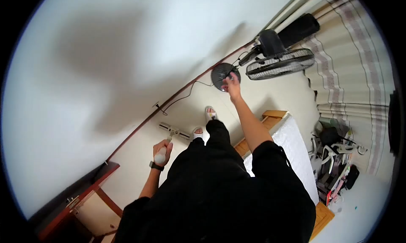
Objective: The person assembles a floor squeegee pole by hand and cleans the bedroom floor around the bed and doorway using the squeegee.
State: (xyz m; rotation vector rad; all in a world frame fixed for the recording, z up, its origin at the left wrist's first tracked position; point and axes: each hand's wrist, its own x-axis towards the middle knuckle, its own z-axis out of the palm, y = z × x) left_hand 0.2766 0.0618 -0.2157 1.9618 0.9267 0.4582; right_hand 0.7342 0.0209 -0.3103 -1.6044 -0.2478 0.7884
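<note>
My left hand [162, 152], with a dark band at the wrist, is wrapped round the pale handle of a long-handled floor tool [175, 131]. The tool's flat, wide head rests on the floor beside my left foot. My right hand [231, 87] reaches forward with its fingers apart and nothing held in them. Under it in the view lies the round black base [220, 76] of a standing fan; whether the fingers touch it I cannot tell. The fan's caged head [280, 64] is to the right of that hand.
A cable [191, 90] runs along the wall's foot from the fan base. On the right are a bed with a white mattress [296, 152], striped curtains [338, 65] and a cluttered heap [336, 158]. A wooden cabinet [95, 209] stands at lower left.
</note>
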